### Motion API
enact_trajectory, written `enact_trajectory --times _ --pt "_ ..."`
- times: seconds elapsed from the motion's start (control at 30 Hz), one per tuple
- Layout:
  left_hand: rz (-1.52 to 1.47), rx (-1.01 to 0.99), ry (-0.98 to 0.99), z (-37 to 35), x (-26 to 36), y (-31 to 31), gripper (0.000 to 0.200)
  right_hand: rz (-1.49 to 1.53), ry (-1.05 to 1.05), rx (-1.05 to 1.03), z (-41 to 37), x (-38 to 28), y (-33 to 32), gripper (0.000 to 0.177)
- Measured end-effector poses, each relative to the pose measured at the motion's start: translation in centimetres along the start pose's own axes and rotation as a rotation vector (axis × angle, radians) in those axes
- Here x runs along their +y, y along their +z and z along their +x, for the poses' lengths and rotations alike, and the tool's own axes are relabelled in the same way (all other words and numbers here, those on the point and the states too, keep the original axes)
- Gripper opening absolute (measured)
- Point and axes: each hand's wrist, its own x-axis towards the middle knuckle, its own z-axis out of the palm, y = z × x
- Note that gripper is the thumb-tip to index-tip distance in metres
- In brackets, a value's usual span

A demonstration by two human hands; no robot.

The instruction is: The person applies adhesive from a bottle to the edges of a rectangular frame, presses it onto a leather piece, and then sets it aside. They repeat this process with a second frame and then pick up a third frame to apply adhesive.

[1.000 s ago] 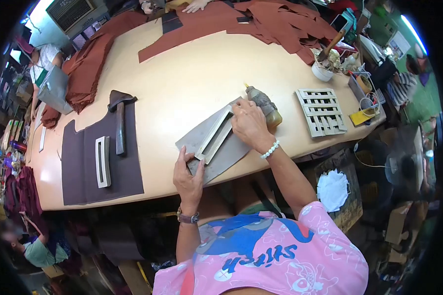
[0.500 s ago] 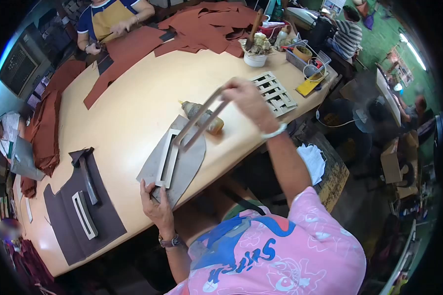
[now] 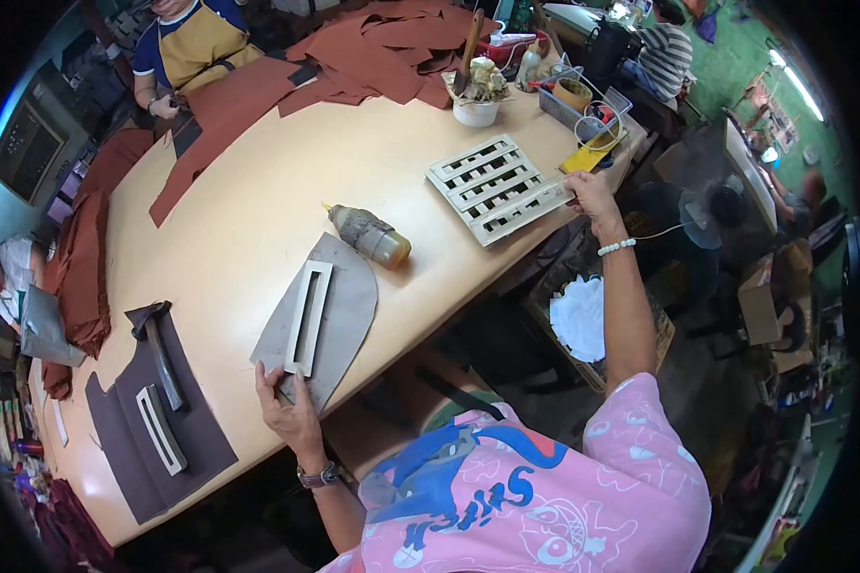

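A pale slotted frame (image 3: 323, 296) lies on a grey leather-like piece (image 3: 354, 304) at the table edge. My left hand (image 3: 291, 415) rests at their near end, fingers apart, thumb at the frame's lower end and the other fingertips on the grey piece. To the right, my right hand (image 3: 597, 202) pinches the end of another pale slotted frame (image 3: 530, 206), which lies along the near side of a group of similar frames (image 3: 483, 177). A bottle with a dark wrap and amber base (image 3: 389, 248) lies on its side beyond the grey piece.
On the left, a hammer (image 3: 165, 358) and a curved slotted frame (image 3: 160, 430) lie on a dark sheet (image 3: 124, 449). Reddish-brown pieces (image 3: 382, 57) pile up at the back. A co-worker (image 3: 196, 43) stands across the table. A white pot (image 3: 476, 113) stands near a tool basket (image 3: 573, 110).
My right hand has carried its slotted frame from above the grey piece to the group of frames on the right. My left hand stays at the near end of the grey piece.
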Motion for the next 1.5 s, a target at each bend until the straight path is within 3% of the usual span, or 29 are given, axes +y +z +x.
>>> enact_trajectory --times 0.07,0.17,0.3,0.43,0.5,0.6,0.7,0.83,0.97,1.1,1.5 --pt "0.000 -0.003 -0.004 0.0 0.1 -0.1 0.058 -0.027 0.000 0.013 0.3 0.2 0.0 0.014" --pt "0.016 -0.001 0.004 -0.1 0.2 -0.1 0.058 -0.332 -0.197 0.125 3.0 3.2 0.3 0.027" --pt "0.018 -0.002 0.003 -0.1 0.3 0.0 0.057 -0.448 -0.500 0.324 -1.3 -1.7 4.0 0.027" --pt "0.052 0.013 0.019 0.0 -0.4 -0.1 0.058 -0.339 -0.840 0.037 -7.1 -6.2 12.6 0.031" --pt "0.075 0.020 0.060 0.0 -0.4 -0.1 0.063 -0.402 -1.014 0.024 -9.7 -7.1 17.2 0.038" --pt "0.086 0.032 0.081 -0.1 -0.3 0.0 0.070 -0.552 -0.870 -0.087 -11.8 -6.4 21.3 0.060" --pt "0.095 0.046 0.096 0.0 0.1 -0.1 0.074 -0.578 -0.810 -0.141 -12.7 -5.0 22.7 0.065" --pt "0.178 0.062 0.138 0.3 0.4 -0.2 0.075 -0.129 -0.754 -0.158 -12.4 -4.6 23.0 0.062" --pt "0.196 0.064 0.126 0.2 0.5 -0.3 0.076 0.449 -0.534 -0.258 -13.0 -6.4 21.7 0.060" --pt "0.199 0.073 0.144 0.3 0.5 -0.4 0.076 0.739 -0.285 -0.372 -12.0 -7.1 21.1 0.055" --pt "0.213 0.070 0.153 0.4 0.5 -0.5 0.075 0.646 -0.426 -0.363 -11.8 -6.4 22.7 0.049"
